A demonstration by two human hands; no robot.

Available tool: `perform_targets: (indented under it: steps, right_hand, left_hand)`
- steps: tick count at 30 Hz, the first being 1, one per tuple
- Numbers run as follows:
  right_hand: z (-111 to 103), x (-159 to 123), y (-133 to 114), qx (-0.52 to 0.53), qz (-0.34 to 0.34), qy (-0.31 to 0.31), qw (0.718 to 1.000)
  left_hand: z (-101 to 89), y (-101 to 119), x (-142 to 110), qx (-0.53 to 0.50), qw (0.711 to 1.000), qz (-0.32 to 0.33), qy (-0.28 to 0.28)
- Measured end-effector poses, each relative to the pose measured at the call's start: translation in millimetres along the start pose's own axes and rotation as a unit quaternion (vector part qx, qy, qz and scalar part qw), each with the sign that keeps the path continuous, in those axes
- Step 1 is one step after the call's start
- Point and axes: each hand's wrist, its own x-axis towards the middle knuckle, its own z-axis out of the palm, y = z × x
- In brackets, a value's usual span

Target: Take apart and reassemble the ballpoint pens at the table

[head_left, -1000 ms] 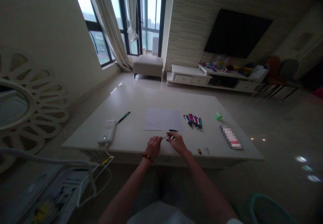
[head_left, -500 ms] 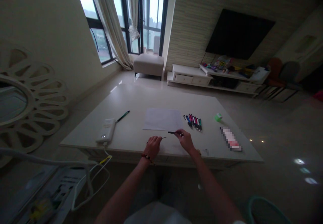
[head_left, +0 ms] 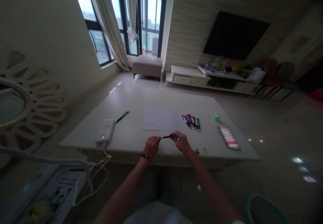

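Observation:
Above the table's near edge, my left hand (head_left: 152, 145) is closed, pinching a thin pen refill (head_left: 161, 137) whose end points right. My right hand (head_left: 182, 141) grips a dark pen barrel (head_left: 166, 136) between thumb and fingers. The barrel's left end meets the refill's tip, so the two lie nearly in one line; whether the refill is inside cannot be made out. Just beyond both hands lies a white sheet of paper (head_left: 161, 119). Several pens (head_left: 193, 122) in various colours lie side by side to the right of the paper.
A white power box (head_left: 106, 131) with a cable stands at the table's left, with a green-black pen (head_left: 122, 116) beside it. Right on the table (head_left: 131, 99) are a green-and-white small object (head_left: 216, 116), a blurred-out phone-like item (head_left: 228, 137) and small bits (head_left: 204, 150) near the edge.
My right hand has moved left and slightly down, bringing the pen barrel to the refill; the gap between them has closed. The left hand has stayed nearly in place.

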Motion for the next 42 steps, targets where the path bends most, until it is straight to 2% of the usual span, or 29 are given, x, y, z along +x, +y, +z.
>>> perform_targets:
  steps: [5,8,17,22,27,33,38,42]
  right_hand:
    - [19,-1,-3,0.0,-0.008,-0.026,1.0]
    - [26,-2,-2,0.007,-0.001,-0.034,0.999]
    - [43,-15,0,0.064,0.098,0.032,0.993]
    - [45,-23,1,0.102,0.148,0.042,0.983]
    - [39,-30,-4,0.098,0.138,0.049,0.984]
    - [39,-22,0,0.036,0.177,0.061,0.982]
    - [43,-10,8,0.093,0.163,0.018,0.982]
    - [51,-11,17,0.1,0.152,0.013,0.983]
  left_hand:
    - [7.3,-3,-2,-0.052,0.998,0.009,0.027]
    - [10.8,-5,-3,-0.074,0.997,0.02,0.023]
    - [0.9,-6,-3,-0.096,0.993,0.023,-0.065]
    - [0.9,-7,-4,-0.137,0.99,0.018,-0.032]
    - [-0.4,-7,-2,-0.069,0.997,0.03,0.022]
    - [-11.0,-4,11,-0.014,0.996,0.09,-0.014]
    - [-8.5,-3,16,-0.012,0.998,0.045,-0.033]
    - [-3.7,-5,12,-0.013,0.997,0.044,-0.059]
